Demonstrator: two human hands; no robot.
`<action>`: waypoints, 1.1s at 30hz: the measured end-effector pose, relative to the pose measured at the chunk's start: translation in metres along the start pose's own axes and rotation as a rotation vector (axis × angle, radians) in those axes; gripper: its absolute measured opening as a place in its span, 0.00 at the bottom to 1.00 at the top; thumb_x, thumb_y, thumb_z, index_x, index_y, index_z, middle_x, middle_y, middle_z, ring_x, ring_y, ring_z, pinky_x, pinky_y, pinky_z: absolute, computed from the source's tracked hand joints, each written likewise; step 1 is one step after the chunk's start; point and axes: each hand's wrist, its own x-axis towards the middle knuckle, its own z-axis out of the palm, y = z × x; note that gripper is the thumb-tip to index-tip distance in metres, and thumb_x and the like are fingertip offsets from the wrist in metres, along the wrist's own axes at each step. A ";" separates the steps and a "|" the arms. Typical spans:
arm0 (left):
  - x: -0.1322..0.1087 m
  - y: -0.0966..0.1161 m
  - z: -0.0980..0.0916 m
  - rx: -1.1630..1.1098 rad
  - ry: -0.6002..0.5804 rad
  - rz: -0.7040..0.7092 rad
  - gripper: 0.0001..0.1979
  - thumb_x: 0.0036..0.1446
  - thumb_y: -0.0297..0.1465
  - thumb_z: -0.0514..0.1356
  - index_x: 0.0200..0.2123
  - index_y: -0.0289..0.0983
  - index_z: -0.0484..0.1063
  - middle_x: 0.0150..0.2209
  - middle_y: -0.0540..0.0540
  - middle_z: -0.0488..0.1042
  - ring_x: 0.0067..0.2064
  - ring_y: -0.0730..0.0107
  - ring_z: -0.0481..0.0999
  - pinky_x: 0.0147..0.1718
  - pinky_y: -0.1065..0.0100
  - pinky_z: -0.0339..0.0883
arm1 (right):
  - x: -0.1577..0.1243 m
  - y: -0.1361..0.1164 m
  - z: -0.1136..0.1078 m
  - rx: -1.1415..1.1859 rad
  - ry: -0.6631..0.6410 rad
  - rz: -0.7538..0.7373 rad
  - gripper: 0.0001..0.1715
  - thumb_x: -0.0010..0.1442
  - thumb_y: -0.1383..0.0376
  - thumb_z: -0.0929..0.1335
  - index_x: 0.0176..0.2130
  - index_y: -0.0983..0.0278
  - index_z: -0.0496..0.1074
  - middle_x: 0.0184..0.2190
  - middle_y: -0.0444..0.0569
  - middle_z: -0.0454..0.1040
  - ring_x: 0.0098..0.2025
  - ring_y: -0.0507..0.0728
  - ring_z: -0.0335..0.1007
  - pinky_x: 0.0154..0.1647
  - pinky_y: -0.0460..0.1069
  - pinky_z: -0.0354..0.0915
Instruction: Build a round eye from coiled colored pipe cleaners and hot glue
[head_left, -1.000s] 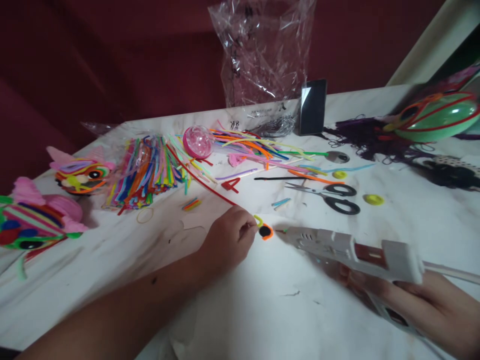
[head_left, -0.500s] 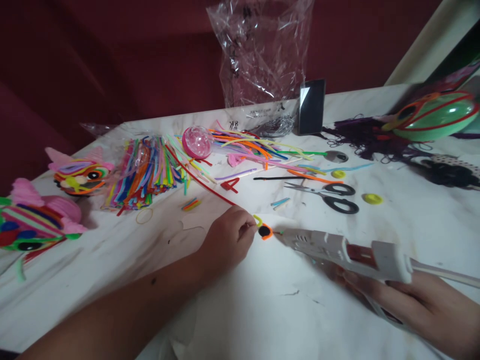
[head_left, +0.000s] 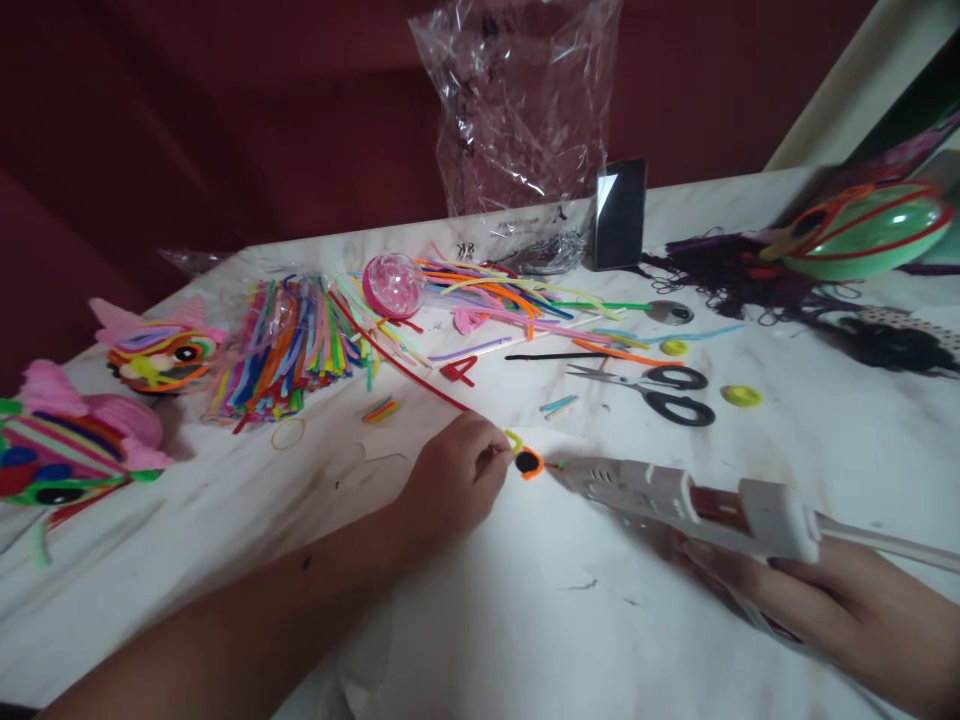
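Observation:
My left hand is closed in a pinch at the end of a small yellow and orange pipe-cleaner piece with a round black centre. In my right hand is a white hot glue gun, its glue stick poking out at the back. The gun's nozzle points left and is at or very near the orange edge; whether they touch I cannot tell. A long red pipe cleaner runs behind my left hand. White paper lies below the hands.
Scissors lie beyond the glue gun. Bundled pipe cleaners, a pink-based clear ball and a clear plastic bag are farther back. A dark phone-like slab stands upright. Finished-looking animal heads sit left, a green balloon-like object right.
Almost nothing differs. The whole view has shifted slightly; both hands keep the same hold on the pipe-cleaner piece and the glue gun.

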 end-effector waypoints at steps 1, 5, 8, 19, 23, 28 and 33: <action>0.000 0.000 0.000 -0.003 0.001 -0.002 0.06 0.53 0.22 0.55 0.26 0.36 0.65 0.28 0.51 0.67 0.31 0.74 0.67 0.30 0.72 0.59 | 0.000 0.000 0.000 0.011 -0.022 -0.017 0.22 0.53 0.44 0.60 0.24 0.50 0.76 0.22 0.42 0.79 0.21 0.60 0.75 0.19 0.50 0.72; 0.001 0.000 0.000 0.002 -0.003 0.000 0.06 0.53 0.23 0.56 0.25 0.36 0.64 0.28 0.51 0.67 0.31 0.74 0.67 0.31 0.72 0.59 | 0.001 0.002 0.000 0.051 -0.061 -0.037 0.22 0.56 0.46 0.60 0.26 0.51 0.76 0.24 0.43 0.80 0.25 0.61 0.75 0.30 0.52 0.75; 0.001 -0.001 0.000 0.009 -0.005 0.009 0.06 0.53 0.22 0.55 0.25 0.36 0.64 0.28 0.51 0.66 0.31 0.74 0.67 0.31 0.72 0.59 | 0.000 0.000 0.000 0.072 -0.071 -0.003 0.21 0.54 0.45 0.61 0.25 0.51 0.76 0.24 0.43 0.80 0.24 0.61 0.75 0.33 0.53 0.75; 0.001 0.000 0.000 -0.010 0.002 0.006 0.06 0.52 0.22 0.55 0.26 0.36 0.64 0.27 0.51 0.66 0.30 0.75 0.66 0.30 0.73 0.58 | 0.000 -0.001 0.000 0.096 -0.093 0.045 0.22 0.52 0.44 0.61 0.25 0.51 0.76 0.22 0.42 0.80 0.22 0.61 0.75 0.22 0.51 0.73; 0.002 0.000 0.000 0.002 -0.004 0.013 0.06 0.53 0.22 0.55 0.26 0.36 0.64 0.27 0.51 0.66 0.30 0.75 0.66 0.30 0.72 0.58 | -0.001 -0.004 0.000 0.117 -0.083 0.099 0.25 0.51 0.41 0.61 0.23 0.52 0.77 0.21 0.42 0.79 0.21 0.60 0.74 0.20 0.49 0.71; 0.001 0.001 -0.001 0.018 -0.003 0.018 0.06 0.53 0.22 0.55 0.25 0.36 0.64 0.27 0.51 0.65 0.30 0.75 0.65 0.30 0.72 0.58 | -0.003 -0.016 0.001 0.230 -0.005 0.328 0.32 0.45 0.34 0.61 0.20 0.55 0.77 0.19 0.41 0.78 0.21 0.58 0.72 0.25 0.48 0.72; 0.001 0.000 0.000 0.011 0.002 0.013 0.05 0.53 0.23 0.55 0.26 0.36 0.65 0.28 0.50 0.67 0.31 0.74 0.67 0.31 0.71 0.60 | -0.004 -0.011 0.001 0.239 -0.033 0.253 0.26 0.45 0.38 0.64 0.19 0.52 0.77 0.16 0.39 0.76 0.18 0.57 0.71 0.20 0.48 0.71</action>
